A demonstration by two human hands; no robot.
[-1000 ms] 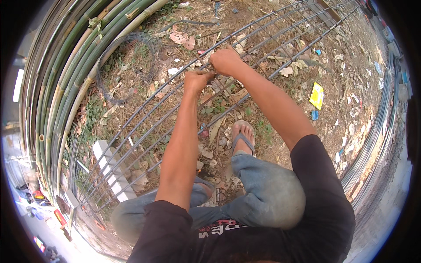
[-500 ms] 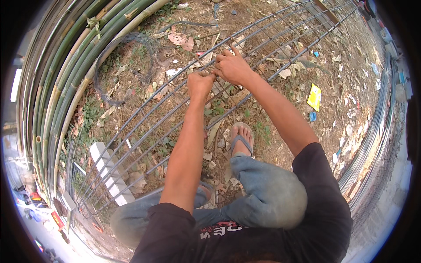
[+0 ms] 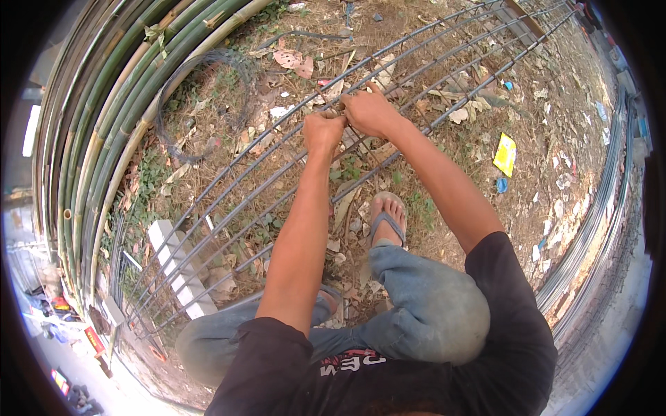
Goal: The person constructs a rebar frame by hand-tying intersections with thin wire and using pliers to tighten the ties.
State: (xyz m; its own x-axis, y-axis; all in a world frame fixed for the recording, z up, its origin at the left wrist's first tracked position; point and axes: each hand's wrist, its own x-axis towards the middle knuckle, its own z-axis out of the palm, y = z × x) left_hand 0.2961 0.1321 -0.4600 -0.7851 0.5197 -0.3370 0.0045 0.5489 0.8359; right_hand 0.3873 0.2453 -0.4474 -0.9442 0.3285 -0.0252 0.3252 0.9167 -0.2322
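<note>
A long cage of grey steel rebar (image 3: 485,82) lies aslant over the ground in front of me, from lower left to upper right. My left hand (image 3: 324,130) is closed at one of its bars, thumb and fingers pressed together. Just right of it, my right hand (image 3: 370,113) curls its fingers at the same bars, one finger sticking out. The two hands almost meet. Whatever lies between the fingertips is hidden or too small to make out.
A white notched block (image 3: 182,272) supports the cage's near end; a plank (image 3: 525,21) crosses under its far end. Bamboo poles (image 3: 87,159) are stacked at left, beside a coil of thin wire (image 3: 163,125). Loose rods (image 3: 590,243) lie at right. My sandalled foot (image 3: 387,218) is close to the cage.
Both hands stay at the same spot on the cage. The right hand has drawn slightly away from the left thumb, its fingers turned a little. The whole view has shifted slightly.
</note>
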